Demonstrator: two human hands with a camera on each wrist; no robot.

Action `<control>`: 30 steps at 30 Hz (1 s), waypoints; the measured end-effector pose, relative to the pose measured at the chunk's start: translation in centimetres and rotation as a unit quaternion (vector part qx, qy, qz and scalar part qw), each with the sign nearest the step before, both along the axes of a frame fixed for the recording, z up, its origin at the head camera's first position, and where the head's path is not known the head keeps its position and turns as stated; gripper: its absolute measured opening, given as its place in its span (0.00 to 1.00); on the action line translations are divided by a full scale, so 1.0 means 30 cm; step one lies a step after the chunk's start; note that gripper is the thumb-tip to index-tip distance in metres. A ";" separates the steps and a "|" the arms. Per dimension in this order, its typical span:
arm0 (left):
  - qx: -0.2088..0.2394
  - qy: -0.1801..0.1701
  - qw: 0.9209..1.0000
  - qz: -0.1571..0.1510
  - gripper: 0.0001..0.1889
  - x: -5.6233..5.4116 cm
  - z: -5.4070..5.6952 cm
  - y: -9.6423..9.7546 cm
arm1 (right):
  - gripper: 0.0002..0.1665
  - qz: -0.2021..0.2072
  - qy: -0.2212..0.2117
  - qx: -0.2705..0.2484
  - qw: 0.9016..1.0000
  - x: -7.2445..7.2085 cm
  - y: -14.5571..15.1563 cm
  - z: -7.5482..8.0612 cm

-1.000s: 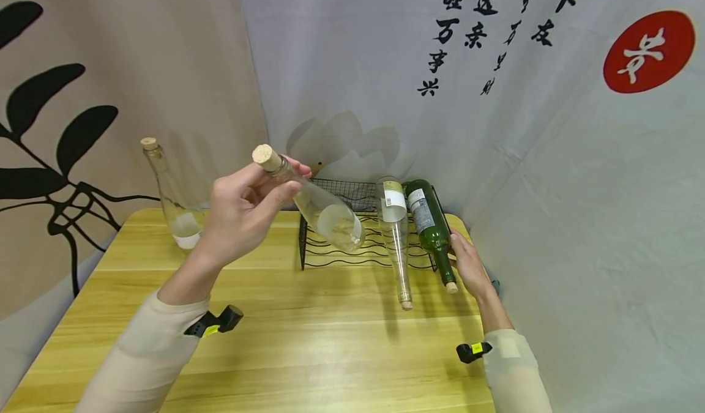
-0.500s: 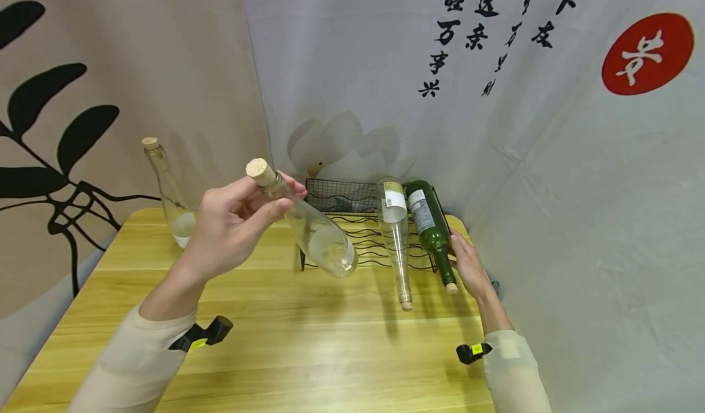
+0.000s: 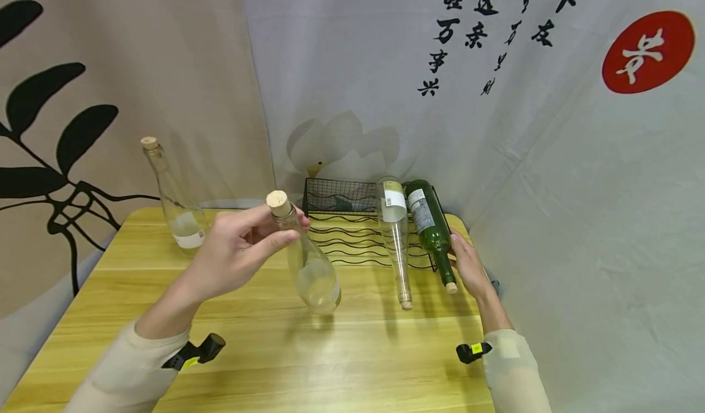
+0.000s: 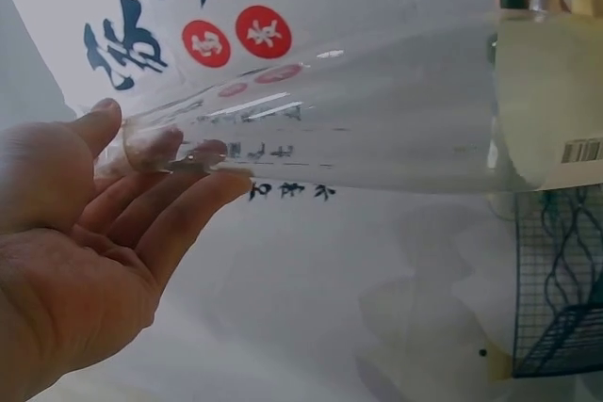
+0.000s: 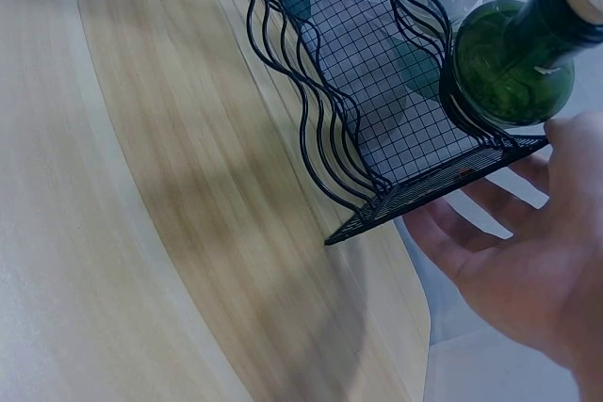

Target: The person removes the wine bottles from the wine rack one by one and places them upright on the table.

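Observation:
Pinched at the neck by the fingers and thumb of my left hand is a clear glass bottle with a cork. It tilts over the table, cork up, its base toward the right. In the left wrist view the bottle body stretches rightward to its pale label. My right hand lies against the right side of a black wire wine rack, fingers along the outside of the mesh side panel. A corked green bottle lies in the rack beside that hand, neck forward.
Another clear bottle lies in the rack, left of the green one. A corked clear bottle stands upright at the back left of the wooden table. Printed cloth hangs behind and along the right.
My left hand has lowered the clear bottle toward the front, away from the rack, and turned it more upright. My right hand stays in place.

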State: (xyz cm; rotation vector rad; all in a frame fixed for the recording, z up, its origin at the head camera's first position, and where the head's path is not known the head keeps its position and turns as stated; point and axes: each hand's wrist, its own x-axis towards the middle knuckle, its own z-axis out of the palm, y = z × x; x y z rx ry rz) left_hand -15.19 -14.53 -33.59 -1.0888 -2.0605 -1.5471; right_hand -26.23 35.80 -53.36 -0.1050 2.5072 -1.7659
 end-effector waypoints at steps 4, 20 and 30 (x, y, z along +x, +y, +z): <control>-0.015 0.008 1.000 0.010 0.16 0.006 -0.028 -0.006 | 0.41 0.001 0.001 0.003 1.000 -0.004 0.002 0.002; -0.041 0.017 0.998 0.038 0.18 0.036 -0.133 -0.037 | 0.40 -0.002 0.000 0.009 1.000 0.001 -0.003 0.005; -0.068 -0.014 0.996 0.052 0.19 0.054 -0.191 -0.054 | 0.41 -0.002 -0.004 0.008 1.000 0.004 -0.003 0.007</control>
